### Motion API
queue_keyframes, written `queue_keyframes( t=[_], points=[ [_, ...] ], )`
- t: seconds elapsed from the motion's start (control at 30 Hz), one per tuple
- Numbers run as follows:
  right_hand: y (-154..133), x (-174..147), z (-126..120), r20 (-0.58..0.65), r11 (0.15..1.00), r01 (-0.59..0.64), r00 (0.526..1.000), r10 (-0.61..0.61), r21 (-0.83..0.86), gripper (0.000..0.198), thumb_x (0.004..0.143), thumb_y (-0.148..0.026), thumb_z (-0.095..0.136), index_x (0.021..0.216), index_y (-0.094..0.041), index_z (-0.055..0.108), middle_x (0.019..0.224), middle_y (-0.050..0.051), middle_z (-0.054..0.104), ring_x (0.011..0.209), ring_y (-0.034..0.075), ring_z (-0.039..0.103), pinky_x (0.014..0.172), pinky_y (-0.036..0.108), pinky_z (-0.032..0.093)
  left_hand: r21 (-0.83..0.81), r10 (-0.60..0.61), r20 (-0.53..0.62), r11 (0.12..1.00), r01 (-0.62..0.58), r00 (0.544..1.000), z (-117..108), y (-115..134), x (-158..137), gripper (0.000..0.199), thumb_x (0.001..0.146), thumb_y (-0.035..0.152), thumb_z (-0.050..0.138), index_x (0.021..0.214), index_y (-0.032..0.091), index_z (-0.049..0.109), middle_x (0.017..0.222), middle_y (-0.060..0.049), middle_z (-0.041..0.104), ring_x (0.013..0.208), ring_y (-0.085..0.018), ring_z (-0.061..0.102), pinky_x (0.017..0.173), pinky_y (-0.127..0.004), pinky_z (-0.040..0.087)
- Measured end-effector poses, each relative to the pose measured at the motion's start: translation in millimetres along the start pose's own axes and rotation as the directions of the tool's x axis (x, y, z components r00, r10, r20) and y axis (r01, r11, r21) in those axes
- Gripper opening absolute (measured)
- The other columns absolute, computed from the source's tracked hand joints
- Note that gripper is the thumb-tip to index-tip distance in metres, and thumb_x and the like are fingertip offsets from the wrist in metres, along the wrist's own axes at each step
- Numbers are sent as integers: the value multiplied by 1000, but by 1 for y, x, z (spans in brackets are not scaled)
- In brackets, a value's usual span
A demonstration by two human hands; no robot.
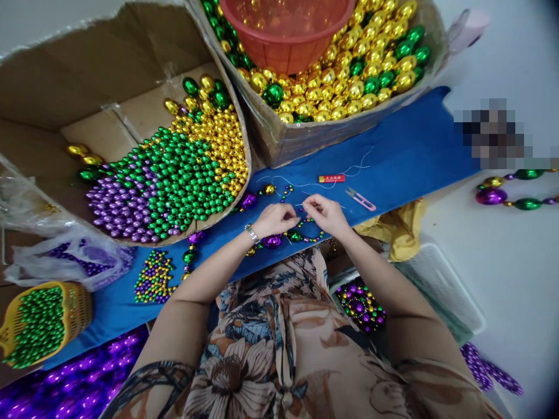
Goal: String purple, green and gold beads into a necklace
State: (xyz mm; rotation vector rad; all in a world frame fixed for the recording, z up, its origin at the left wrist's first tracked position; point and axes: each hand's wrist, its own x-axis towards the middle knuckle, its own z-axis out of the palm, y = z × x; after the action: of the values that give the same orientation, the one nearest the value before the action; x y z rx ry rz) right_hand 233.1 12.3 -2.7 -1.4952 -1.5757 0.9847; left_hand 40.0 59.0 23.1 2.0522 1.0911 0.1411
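Note:
My left hand [276, 220] and my right hand [324, 212] meet close together over the blue cloth, thumbs and fingers pinched. Fine white thread [299, 205] runs at their fingertips; its exact path through the fingers is too small to follow. Below and around them lies a beaded strand, with a large purple bead [273, 241], a green bead [294, 235] and a loop of small mixed beads [312, 238]. Right of my right hand rest pink-handled thread snips [361, 199]. A red-and-yellow lighter [331, 178] lies just beyond, with loose thread beside it.
A cardboard box [126, 113] of purple, green and gold beads stands left. Another box [301, 139] holds gold and green beads and a red basket [288, 43]. A yellow basket [78, 305] of green beads sits lower left. Someone, blurred, appears right.

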Motion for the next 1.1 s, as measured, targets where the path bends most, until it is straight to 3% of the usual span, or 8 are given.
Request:
queue_keyframes(
  t=[0.13, 0.33, 0.5, 0.7, 0.8, 0.9, 1.0, 1.1],
  points=[
    [3, 1, 0, -35, 999, 0, 999, -2, -41, 26, 91, -45, 56, 93, -21, 65, 75, 0, 68, 66, 13, 65, 62, 25, 48, 315, -79, 236, 949, 1, 968, 0, 6, 12, 21, 79, 37, 60, 81, 23, 76, 80, -4, 74, 77, -20, 66, 60, -26, 38],
    [3, 2, 1, -37, 999, -6, 999, 5, -50, 25, 90, -44, 56, 91, -21, 65, 75, 0, 68, 62, 13, 64, 60, 25, 47, 406, -71, 407, 907, -111, 911, 0, 7, 38, 19, 74, 37, 66, 80, 25, 79, 84, -4, 75, 78, -21, 67, 60, -26, 40],
    [1, 2, 0, -51, 999, -1, 999, -1, -42, 25, 90, -44, 56, 91, -20, 65, 78, 1, 70, 66, 14, 64, 61, 24, 47, 431, -97, 448, 895, -120, 889, 2, 12, 43, 18, 70, 28, 68, 82, 24, 79, 85, -5, 75, 79, -22, 67, 62, -26, 43],
    [1, 3, -1, -58, 999, 2, 998, -4, -36, 25, 90, -44, 57, 91, -21, 65, 79, 1, 70, 67, 14, 64, 62, 24, 47, 418, -98, 414, 904, -94, 905, 4, 10, 41, 22, 65, 17, 63, 81, 19, 79, 88, -9, 75, 80, -23, 67, 62, -27, 43],
    [1, 1, -1, -72, 1000, -7, 997, 6, -24, 25, 90, -44, 57, 92, -21, 65, 77, 1, 69, 67, 14, 64, 63, 25, 47, 260, -44, 365, 964, -56, 930, 1, -2, 39, 19, 68, 18, 62, 79, 17, 77, 83, -6, 75, 76, -20, 66, 65, -27, 43],
    [2, -2, -1, -90, 1000, -9, 996, 7, -19, 24, 91, -43, 56, 92, -21, 65, 75, 0, 68, 68, 14, 64, 65, 25, 47, -85, -13, 262, 996, 36, 965, -2, -14, 30, 16, 71, 22, 62, 79, 15, 74, 76, -3, 72, 70, -14, 62, 67, -24, 45],
    [4, -3, 2, -89, 999, -6, 996, 3, -38, 24, 90, -43, 57, 91, -21, 66, 76, 1, 69, 67, 14, 63, 65, 25, 47, -388, -51, 153, 916, 107, 987, 0, -18, 20, 17, 71, 27, 66, 78, 13, 71, 73, -1, 69, 64, -10, 56, 65, -22, 45],
    [5, -4, 5, -83, 999, -10, 997, 6, -45, 26, 91, -45, 56, 91, -21, 66, 76, 1, 68, 68, 14, 63, 64, 25, 47, -546, -125, 43, 828, 128, 991, 6, -15, 14, 18, 68, 28, 68, 76, 12, 69, 87, -4, 69, 61, -7, 52, 59, -21, 42]
  ],
)
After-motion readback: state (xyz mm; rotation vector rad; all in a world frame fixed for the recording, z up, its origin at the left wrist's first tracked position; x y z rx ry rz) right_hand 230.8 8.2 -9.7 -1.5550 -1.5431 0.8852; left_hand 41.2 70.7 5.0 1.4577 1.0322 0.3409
